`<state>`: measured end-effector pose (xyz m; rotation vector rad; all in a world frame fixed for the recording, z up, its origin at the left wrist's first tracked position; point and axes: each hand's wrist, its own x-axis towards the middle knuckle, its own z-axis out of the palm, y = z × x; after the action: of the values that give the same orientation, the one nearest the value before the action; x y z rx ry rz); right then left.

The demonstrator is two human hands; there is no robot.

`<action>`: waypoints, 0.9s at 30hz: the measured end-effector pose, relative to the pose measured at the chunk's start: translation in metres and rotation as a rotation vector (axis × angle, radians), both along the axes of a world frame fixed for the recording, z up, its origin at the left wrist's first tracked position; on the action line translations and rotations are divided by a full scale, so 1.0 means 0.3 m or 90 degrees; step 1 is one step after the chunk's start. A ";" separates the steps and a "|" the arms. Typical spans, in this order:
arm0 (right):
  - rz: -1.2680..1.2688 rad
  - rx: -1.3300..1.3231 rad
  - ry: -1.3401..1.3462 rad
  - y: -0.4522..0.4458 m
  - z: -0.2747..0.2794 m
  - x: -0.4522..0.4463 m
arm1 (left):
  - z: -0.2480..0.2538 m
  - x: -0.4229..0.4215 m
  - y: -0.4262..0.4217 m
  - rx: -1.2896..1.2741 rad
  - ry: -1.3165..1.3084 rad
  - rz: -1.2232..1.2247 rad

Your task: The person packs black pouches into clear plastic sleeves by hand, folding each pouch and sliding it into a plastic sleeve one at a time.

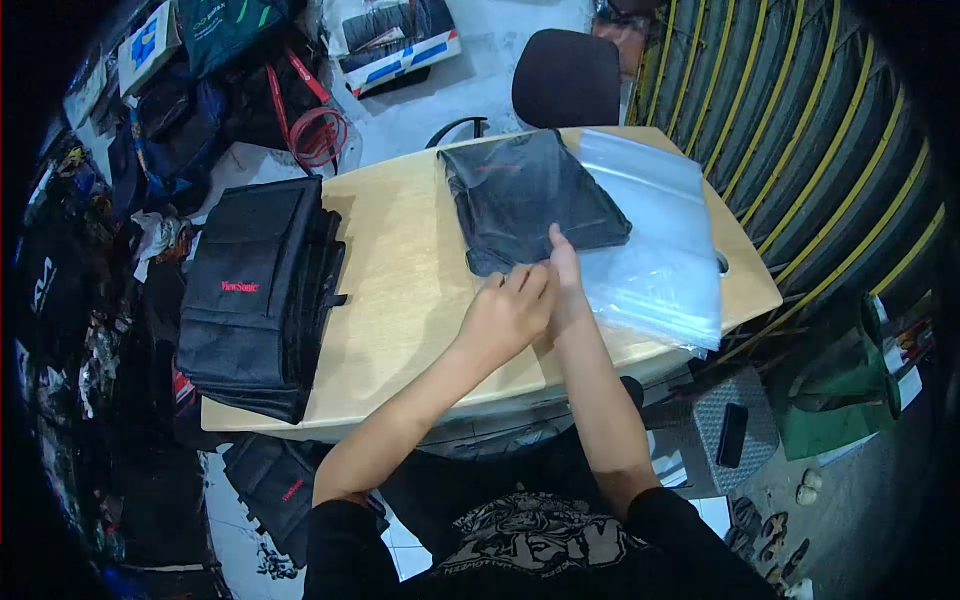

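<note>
A flat black bag (530, 190) with a small red print lies on the table, seemingly inside a thin clear sleeve. My left hand (515, 300) is at its near edge, fingers curled; what they grip, if anything, is hidden. Right beside it, touching or nearly so, my right hand (566, 270) is seen edge-on, with one digit stretched over the black bag's near edge. Its other fingers are hidden. Under and to the right of the black bag lies a stack of clear plastic bags (655, 250).
A pile of black ViewSonic bags (250, 290) stands on the table's (390, 240) left side. Another black bag (280, 495) lies on the floor below. A dark chair (567, 80) stands behind the table. At right are yellow-striped dark coils (800, 130) and a phone (733, 435) on a grey patterned surface.
</note>
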<state>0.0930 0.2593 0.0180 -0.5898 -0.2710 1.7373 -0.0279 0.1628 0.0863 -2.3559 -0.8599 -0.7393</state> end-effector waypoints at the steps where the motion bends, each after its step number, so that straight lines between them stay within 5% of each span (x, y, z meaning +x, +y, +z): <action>1: -0.024 0.003 0.009 -0.010 0.011 -0.013 | -0.025 0.004 0.004 0.012 -0.010 -0.005; 4: -0.135 -0.064 -0.091 -0.003 0.057 -0.041 | -0.038 -0.014 -0.006 0.027 0.013 -0.044; 5: -0.151 -0.043 0.057 0.045 -0.012 -0.044 | -0.056 -0.028 -0.009 0.009 0.022 -0.057; 8: -0.205 -0.068 0.027 0.017 0.044 -0.067 | -0.042 -0.076 -0.031 -0.033 0.022 -0.037; 14: -0.120 -0.011 0.064 0.095 -0.064 -0.035 | -0.026 -0.158 -0.079 -0.058 -0.033 0.094; 21: -0.115 -0.059 0.176 0.042 0.064 -0.039 | -0.027 -0.189 -0.119 -0.092 -0.228 0.005; 27: -0.113 -0.044 0.155 0.007 0.096 -0.071 | -0.032 -0.178 -0.116 -0.250 -0.450 0.117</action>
<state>0.0717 0.2613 0.0468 -0.4325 0.0126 1.6321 -0.0811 0.1280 0.0768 -2.2917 -1.6133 -1.4727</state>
